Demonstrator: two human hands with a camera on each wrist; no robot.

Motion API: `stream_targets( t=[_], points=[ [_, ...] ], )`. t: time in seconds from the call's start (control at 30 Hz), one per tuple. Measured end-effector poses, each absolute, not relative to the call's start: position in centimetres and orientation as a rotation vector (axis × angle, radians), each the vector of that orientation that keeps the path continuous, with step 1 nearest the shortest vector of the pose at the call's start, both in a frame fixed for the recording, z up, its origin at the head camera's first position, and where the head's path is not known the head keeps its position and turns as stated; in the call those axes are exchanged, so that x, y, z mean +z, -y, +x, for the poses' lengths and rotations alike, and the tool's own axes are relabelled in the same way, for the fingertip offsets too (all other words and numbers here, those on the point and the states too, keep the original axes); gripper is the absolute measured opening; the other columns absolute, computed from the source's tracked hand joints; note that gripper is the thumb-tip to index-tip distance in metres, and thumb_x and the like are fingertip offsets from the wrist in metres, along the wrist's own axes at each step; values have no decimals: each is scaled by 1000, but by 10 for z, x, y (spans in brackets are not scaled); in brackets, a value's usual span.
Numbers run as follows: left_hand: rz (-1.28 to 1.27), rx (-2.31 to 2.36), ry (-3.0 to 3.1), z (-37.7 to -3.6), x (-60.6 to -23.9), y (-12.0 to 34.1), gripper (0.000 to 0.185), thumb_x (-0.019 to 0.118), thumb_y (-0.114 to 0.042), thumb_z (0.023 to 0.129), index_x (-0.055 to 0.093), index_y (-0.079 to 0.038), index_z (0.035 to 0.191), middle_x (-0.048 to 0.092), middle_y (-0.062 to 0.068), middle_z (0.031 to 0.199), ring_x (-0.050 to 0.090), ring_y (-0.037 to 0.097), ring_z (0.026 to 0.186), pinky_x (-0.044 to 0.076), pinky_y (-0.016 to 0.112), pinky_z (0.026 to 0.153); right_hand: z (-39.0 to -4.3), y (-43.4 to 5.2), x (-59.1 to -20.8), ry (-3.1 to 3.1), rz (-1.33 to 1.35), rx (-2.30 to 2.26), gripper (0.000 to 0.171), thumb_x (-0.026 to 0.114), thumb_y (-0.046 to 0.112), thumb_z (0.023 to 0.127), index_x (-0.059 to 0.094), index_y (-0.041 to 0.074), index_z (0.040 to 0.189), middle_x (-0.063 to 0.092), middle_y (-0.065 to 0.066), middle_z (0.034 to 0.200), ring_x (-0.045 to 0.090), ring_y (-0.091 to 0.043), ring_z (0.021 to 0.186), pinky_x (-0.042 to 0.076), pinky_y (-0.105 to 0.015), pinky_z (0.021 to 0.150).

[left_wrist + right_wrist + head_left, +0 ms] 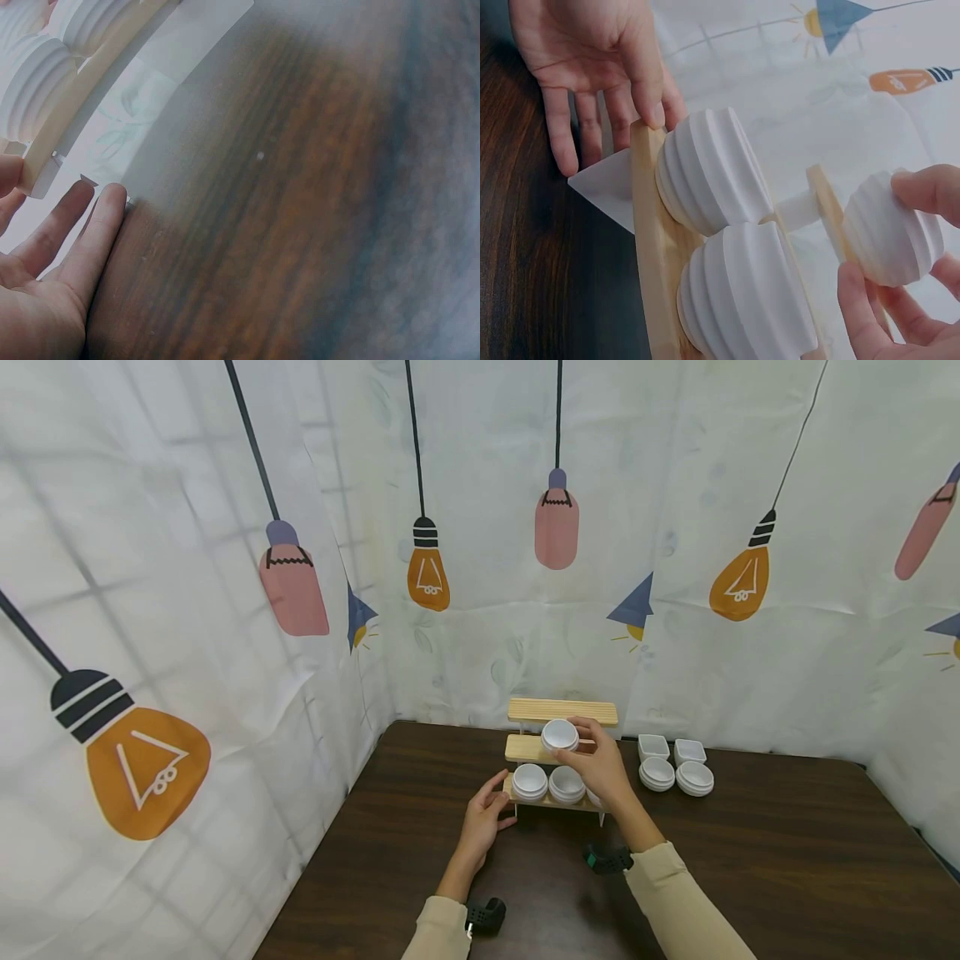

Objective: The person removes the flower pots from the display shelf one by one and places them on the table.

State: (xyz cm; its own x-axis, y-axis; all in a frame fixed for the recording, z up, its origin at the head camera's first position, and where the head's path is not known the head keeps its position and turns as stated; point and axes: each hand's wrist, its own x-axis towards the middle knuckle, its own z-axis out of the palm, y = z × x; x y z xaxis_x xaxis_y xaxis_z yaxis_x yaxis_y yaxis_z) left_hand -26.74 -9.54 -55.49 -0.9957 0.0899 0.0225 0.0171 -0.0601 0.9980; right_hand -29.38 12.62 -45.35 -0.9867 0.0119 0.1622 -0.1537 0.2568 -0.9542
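Note:
A tiered wooden stand [525, 749] with white supports is on the table. My right hand [600, 766] holds a round, ribbed white bowl [560, 735] between thumb and fingers, at the middle tier; the right wrist view shows this bowl [889, 229] right at the board. At the left end of the lowest tier, my left hand [482, 818] pinches the board's end [641, 150] between thumb and forefinger, its other fingers extended below. Two matching bowls [530, 782] sit side by side on that tier, and a third [594, 797] is mostly hidden behind my right hand.
Right of the stand, two squarish white dishes [653, 747] stand behind two groups of round white bowls [694, 778]. A printed white curtain [480, 652] hangs behind the dark wooden table [780, 852] and along its left side. The top tier [562, 711] is the rearmost board.

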Motion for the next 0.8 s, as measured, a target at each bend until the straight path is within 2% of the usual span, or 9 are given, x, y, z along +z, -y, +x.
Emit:
stream_targets(
  t=[0.4, 0.8],
  points=[
    [114, 2248, -2114, -268, -556, 95, 47, 49, -15, 108, 45, -12, 155, 63, 19, 123, 61, 43, 118, 62, 43, 88, -289, -134, -457, 2347, 120, 1889, 62, 84, 17, 86, 55, 18, 141, 58, -15, 136, 62, -33, 114, 55, -28, 81],
    [110, 2239, -2123, -267, -555, 95, 47, 49, -16, 109, 45, -11, 155, 63, 18, 124, 63, 34, 114, 62, 44, 89, -284, -143, -463, 2327, 101, 1894, 58, 83, 12, 86, 58, 18, 138, 57, -16, 132, 63, -32, 109, 55, -29, 78]
  ],
)
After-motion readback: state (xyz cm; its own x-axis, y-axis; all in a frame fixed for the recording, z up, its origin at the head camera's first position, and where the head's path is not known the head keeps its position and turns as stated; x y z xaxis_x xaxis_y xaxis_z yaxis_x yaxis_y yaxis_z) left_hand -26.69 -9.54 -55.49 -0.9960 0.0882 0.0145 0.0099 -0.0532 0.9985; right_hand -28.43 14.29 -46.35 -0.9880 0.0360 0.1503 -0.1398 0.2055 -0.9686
